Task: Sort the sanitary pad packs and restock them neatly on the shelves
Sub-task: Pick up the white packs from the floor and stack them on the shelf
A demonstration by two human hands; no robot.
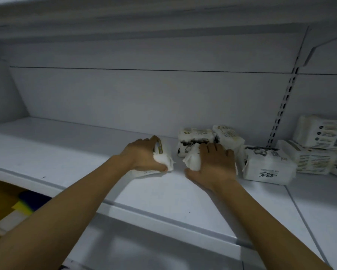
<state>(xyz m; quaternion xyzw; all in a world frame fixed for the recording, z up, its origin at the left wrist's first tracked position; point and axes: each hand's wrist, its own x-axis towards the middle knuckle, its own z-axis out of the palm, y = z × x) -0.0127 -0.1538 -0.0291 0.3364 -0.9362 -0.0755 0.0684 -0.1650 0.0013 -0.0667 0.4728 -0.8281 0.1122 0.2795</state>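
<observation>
Grey-white metal back panel (144,94) fills most of the view, with one horizontal seam across it. Underside of an upper white shelf (144,16) overhead, blurred. Below the panel a wide flat white metal shelf board (66,152) runs left to right in dim light, with a few dark specks and a raised lip along the front. A slotted metal upright (282,112) at the right splits this bay from the neighbouring white shelf board (309,201).

Pad packs all sit right of centre, on both boards. They are soft white plastic-wrapped rectangles with crimped ends, some with black print.

- Two-high stack of white packs with black print (195,139) stands close to the back panel, directly behind the right hand's pack.
- Tilted white pack (229,137) leans just beside that stack.
- Flat white pack with grey print (269,166) lies just right of the right hand.
- In the next bay, a long white pack with label text (308,160) lies flat with a white pack with dotted label (323,133) on top of it.

Both bare forearms reach in over the front lip. Left hand (144,154) has its fingers curled round a white pack with a gold strip (163,160), which rests on the board. Right hand (214,164) grips a crumpled white pack (192,160), palm on top and thumb at its near side. The two held packs are near each other but apart.

Lower left, under the shelf, is a brown surface (0,191) with blurred yellow and blue items (27,203); I can't tell what they are.
</observation>
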